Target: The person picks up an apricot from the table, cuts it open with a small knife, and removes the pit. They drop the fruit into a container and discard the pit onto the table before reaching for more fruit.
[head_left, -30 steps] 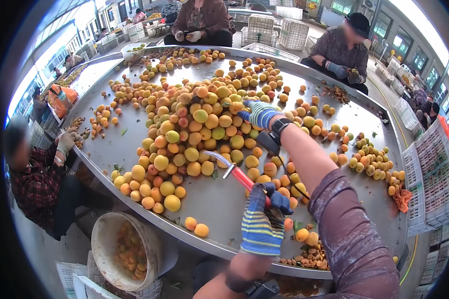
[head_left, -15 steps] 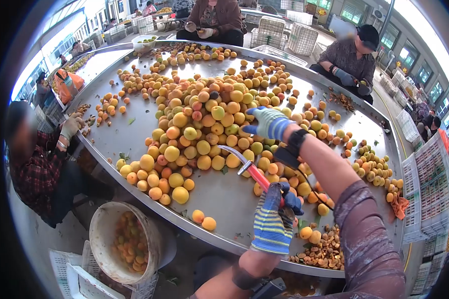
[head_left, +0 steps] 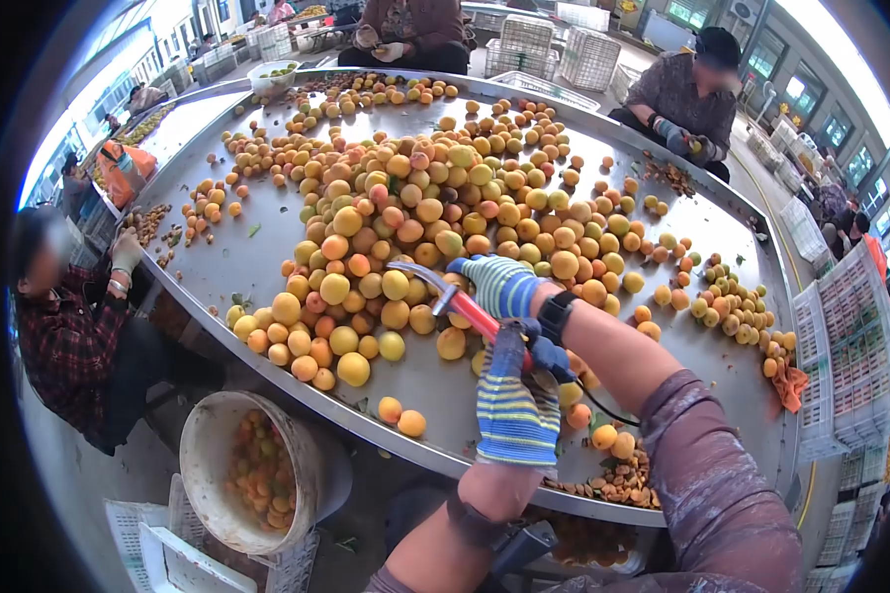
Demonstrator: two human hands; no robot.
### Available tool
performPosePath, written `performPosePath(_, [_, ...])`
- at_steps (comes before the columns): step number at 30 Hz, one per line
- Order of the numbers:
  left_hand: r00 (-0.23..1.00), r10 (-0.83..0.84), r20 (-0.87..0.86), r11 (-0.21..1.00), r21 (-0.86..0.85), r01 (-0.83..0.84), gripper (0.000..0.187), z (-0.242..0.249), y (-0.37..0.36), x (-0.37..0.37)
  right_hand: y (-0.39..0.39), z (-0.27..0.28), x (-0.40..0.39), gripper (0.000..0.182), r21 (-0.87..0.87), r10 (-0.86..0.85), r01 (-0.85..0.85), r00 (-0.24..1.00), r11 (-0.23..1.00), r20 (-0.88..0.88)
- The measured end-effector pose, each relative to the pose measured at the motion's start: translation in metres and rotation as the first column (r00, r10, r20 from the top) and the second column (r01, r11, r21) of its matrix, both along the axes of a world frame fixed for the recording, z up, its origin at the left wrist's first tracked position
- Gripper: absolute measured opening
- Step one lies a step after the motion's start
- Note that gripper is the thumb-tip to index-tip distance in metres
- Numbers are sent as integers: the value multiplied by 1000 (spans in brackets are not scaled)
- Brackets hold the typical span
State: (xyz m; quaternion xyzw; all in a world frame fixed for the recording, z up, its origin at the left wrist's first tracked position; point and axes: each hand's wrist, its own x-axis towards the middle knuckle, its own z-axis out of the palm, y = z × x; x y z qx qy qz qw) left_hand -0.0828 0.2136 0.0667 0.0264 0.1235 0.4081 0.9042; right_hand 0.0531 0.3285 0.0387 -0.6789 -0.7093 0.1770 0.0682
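Note:
Fingers wrapped round the red handle, my left hand (head_left: 517,410), in a blue and yellow striped glove, grips a curved knife (head_left: 477,314). Its narrow metal blade points up and left over the apricots. My right hand (head_left: 506,287), in a matching glove, is just beyond the knife at the near side of the apricot pile (head_left: 405,212). Its fingers are bent together and downward; the palm side is hidden, so what they hold does not show. Yellow and orange apricots lie around both hands.
A metal table (head_left: 445,405) with a raised rim carries the fruit. Halved pieces (head_left: 618,482) lie by its near edge. A white bucket (head_left: 193,465) of fruit stands at lower left. Stacked crates (head_left: 845,366) are on the right. Several people sit around the table.
My right hand has drawn back from the pile toward the knife, and its spread fingers have come together. My left hand has moved up and left with the knife.

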Motion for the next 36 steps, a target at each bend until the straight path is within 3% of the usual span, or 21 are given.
performPosePath(3, [994, 80, -81, 997, 20, -79, 20, 11, 0, -6, -33, -12, 21, 61, 21, 31, -28, 990, 999, -138])
performPosePath(7, [990, 82, -117, 996, -19, -84, 21, 18, 2, -10, -69, 12, 52, 56, -188, 21, -69, 969, 980, -246])
performPosePath(9, [989, 74, -128, 997, -27, -78, 21, 20, 3, -11, -67, 12, 73, 52, 18, -38, 42, 976, 999, -216])
performPosePath(11, [988, 78, -134, 997, -18, -81, 22, 22, 5, -12, -61, 25, 87, 54, 198, -187, 220, 967, 955, -171])
performPosePath(12, [987, 86, -138, 996, -9, -88, 22, 23, 5, -13, -57, 30, 93, 56, 258, -229, 201, 970, 945, 83])
performPosePath(13, [985, 97, -143, 995, -1, -98, 22, 25, 6, -14, -46, 23, 105, 57, 259, -254, 196, 943, 946, 215])
performPosePath(17, [973, 144, -182, 990, 12, -144, 23, 27, 9, -16, -28, -9, 120, 69, 71, -385, 380, 890, 922, 245])
performPosePath(18, [969, 156, -194, 988, 15, -156, 23, 28, 10, -16, -30, -14, 115, 72, 82, -435, 427, 882, 900, 182])
performPosePath(23, [977, 120, -177, 993, 10, -120, 26, 21, 20, -5, -59, -12, 102, 62, 80, -360, 354, 929, 932, 84])
performPosePath(27, [994, 38, -107, 999, -1, -39, 25, 13, 21, 3, -108, -5, 91, 61, 48, -277, 273, 945, 961, 171])
performPosePath(29, [992, 45, -115, 999, 30, -42, 24, 15, 17, 6, -138, 8, 93, 60, -66, -229, 227, 973, 972, -33])
performPosePath(31, [997, 8, -72, 997, 75, -3, 23, 6, 18, 11, -161, 8, 98, 60, -130, -232, 217, 966, 967, -114])
performPosePath(33, [995, -35, -97, 996, 76, 42, 22, 13, 10, 15, -194, 17, 91, 62, 37, -222, 229, 964, 973, -146])
performPosePath(35, [990, -72, -119, 994, 74, 81, 21, 16, 0, 18, -221, 21, 91, 56, 316, -264, 289, 957, 904, -119])
performPosePath(36, [981, -158, -110, 982, 84, 167, 20, 13, -4, 22, -236, 27, 90, 52, 298, -333, 382, 921, 875, -203])
